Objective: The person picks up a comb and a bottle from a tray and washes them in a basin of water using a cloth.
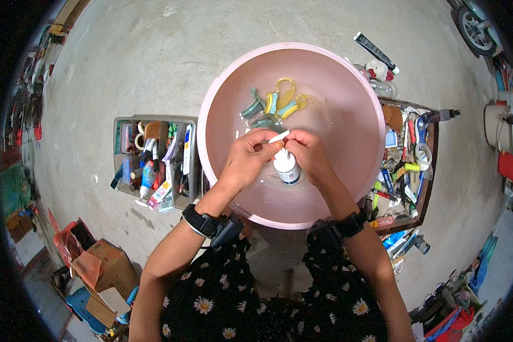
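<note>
Over a large pink plastic basin (346, 141), my left hand (248, 158) and my right hand (310, 154) meet with fingertips pinched on a small, narrow white piece (279, 137). My left hand has its wider end, my right hand its tip. Just beneath my fingers is a white bottle (287, 166) with a pale label; whether the white piece joins its top I cannot tell. Shallow water lies in the basin. Beyond my hands are yellow and pale-blue plastic pieces (290, 110) with looped straps, and grey-green ones (253, 108), one partly hidden by my left hand.
Left of the basin stands a divided grey bin (154, 117) of tubes, pens and a brush. A wooden tray (427, 192) of small tools and tape sits at the right. A black tube (376, 52) and a glass jar (384, 89) lie behind. Cardboard boxes (111, 260) stand lower left.
</note>
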`<state>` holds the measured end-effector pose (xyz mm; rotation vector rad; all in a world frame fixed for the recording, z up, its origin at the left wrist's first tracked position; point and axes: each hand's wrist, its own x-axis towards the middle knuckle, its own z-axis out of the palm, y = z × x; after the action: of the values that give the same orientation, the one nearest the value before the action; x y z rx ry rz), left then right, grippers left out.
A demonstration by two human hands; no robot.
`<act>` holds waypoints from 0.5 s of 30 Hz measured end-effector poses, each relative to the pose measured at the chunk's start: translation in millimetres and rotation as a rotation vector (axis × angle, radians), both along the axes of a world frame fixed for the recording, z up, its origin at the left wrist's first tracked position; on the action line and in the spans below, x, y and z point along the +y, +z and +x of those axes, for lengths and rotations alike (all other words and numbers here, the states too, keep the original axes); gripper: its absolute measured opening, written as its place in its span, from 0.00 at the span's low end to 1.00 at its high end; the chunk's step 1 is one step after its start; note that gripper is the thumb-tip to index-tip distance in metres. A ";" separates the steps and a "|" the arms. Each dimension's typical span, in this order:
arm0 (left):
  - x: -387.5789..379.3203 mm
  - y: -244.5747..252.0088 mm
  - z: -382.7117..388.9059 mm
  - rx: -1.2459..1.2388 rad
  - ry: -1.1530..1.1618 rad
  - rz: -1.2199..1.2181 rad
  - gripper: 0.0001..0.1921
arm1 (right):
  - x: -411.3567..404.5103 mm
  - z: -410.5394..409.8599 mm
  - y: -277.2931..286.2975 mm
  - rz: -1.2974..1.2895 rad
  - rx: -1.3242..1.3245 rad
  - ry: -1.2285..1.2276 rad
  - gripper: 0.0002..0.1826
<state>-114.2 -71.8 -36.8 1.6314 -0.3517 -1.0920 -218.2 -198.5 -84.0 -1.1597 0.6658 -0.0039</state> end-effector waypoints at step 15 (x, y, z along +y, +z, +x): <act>3.6 -10.0 0.4 0.247 0.098 -0.023 0.11 | -18.9 -4.2 33.6 0.177 0.122 0.004 0.14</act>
<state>-113.8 -68.2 -46.8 1.4576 -0.1212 -1.1940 -222.4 -217.4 -50.4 -0.9958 0.7562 0.1274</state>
